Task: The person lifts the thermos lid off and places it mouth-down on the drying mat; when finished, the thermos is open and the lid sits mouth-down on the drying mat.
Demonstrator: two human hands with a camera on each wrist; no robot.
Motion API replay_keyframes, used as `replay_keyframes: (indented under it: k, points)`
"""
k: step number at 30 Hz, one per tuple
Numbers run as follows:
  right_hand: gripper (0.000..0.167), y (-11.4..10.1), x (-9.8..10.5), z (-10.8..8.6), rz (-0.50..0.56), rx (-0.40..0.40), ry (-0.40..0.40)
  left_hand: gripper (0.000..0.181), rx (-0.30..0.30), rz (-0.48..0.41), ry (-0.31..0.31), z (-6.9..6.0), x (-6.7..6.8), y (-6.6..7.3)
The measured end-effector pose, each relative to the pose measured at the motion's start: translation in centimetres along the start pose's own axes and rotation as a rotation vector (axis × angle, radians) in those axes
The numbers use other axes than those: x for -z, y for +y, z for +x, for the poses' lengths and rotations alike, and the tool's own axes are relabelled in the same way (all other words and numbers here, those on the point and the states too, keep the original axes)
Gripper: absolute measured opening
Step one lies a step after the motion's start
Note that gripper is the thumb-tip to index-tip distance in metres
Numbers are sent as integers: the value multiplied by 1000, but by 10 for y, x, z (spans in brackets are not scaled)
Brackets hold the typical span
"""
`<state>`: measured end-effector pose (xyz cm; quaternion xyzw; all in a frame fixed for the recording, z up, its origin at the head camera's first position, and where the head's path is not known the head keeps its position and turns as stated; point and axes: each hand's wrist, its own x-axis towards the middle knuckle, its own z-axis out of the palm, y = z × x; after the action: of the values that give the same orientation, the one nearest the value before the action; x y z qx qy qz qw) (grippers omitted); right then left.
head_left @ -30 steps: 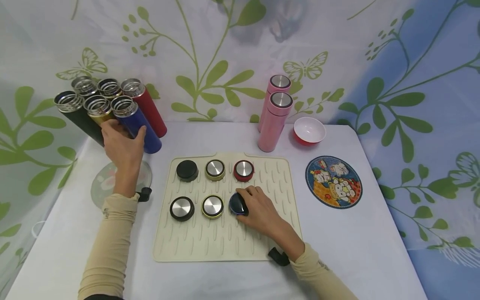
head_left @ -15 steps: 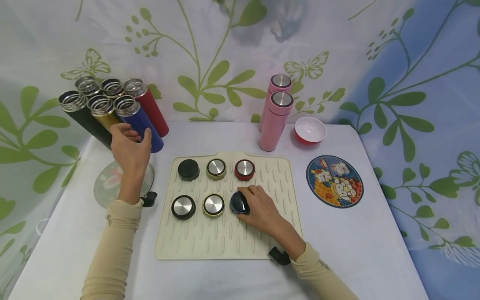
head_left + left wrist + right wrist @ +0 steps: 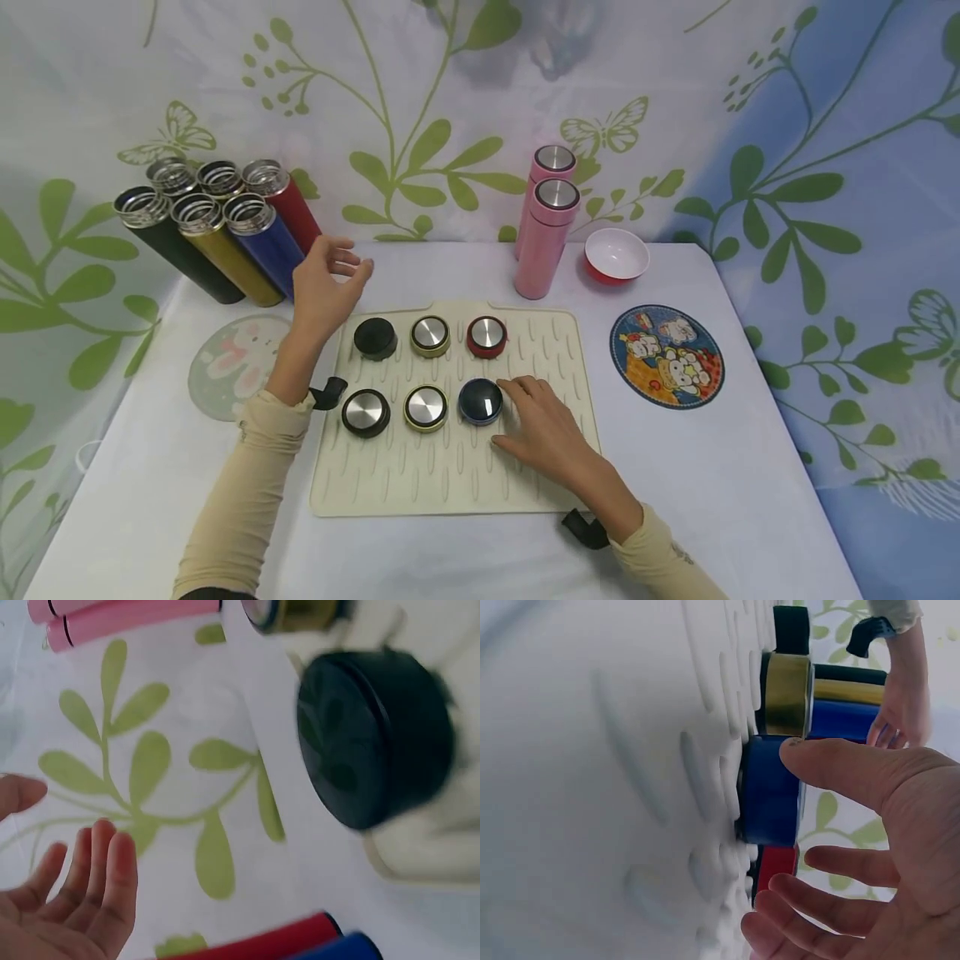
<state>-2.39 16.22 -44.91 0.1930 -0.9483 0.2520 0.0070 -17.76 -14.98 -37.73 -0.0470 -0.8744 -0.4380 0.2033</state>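
On the cream mat (image 3: 405,492) sit several round bottle lids in two rows. The blue lid (image 3: 480,402) is at the front right, with a dark glossy top. My right hand (image 3: 543,425) is just right of it, fingers spread and holding nothing. In the right wrist view, the thumb appears in front of the blue lid (image 3: 769,791). Lidless insulated bottles cluster at the back left, among them a black (image 3: 180,250), a gold (image 3: 236,258), a blue (image 3: 266,246) and a red one (image 3: 296,212). My left hand (image 3: 326,287) hovers right of the blue bottle, holding nothing.
Two pink bottles (image 3: 542,258) with lids on stand at the back, next to a red-and-white bowl (image 3: 617,254). A round cartoon mat (image 3: 667,357) lies at the right. Another pale round mat (image 3: 225,367) lies left, partly under the left forearm.
My left hand has left the bottles and moved right, towards the back-left corner of the cream mat. My right hand has let go of the blue lid and drawn slightly right.
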Motion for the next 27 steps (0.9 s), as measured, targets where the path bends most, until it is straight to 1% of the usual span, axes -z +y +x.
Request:
replay_keyframes:
  k: [2,4,10,14,16,19,22,27]
  points:
    - [75,2,4,-10,10,-7,15,39,-15,-27,-87,1,-7,6]
    - [73,6,7,-21,12,-18,30,41,-30,-55,-150,2,-15,13]
    - [69,15,12,-51,-18,-55,67,46,-85,-135,-277,7,-46,33]
    - [68,20,12,-68,-49,-95,70,54,-73,-170,-357,9,-65,44]
    - [68,20,11,-74,-56,-118,57,59,-60,-174,-386,9,-73,48]
    - [67,19,10,-81,-49,-143,44,63,-53,-167,-411,11,-86,55]
    - [66,17,9,-85,-48,-154,49,66,-63,-164,-424,15,-101,63]
    - [61,16,8,-90,-76,-152,49,70,-66,-170,-446,24,-126,80]
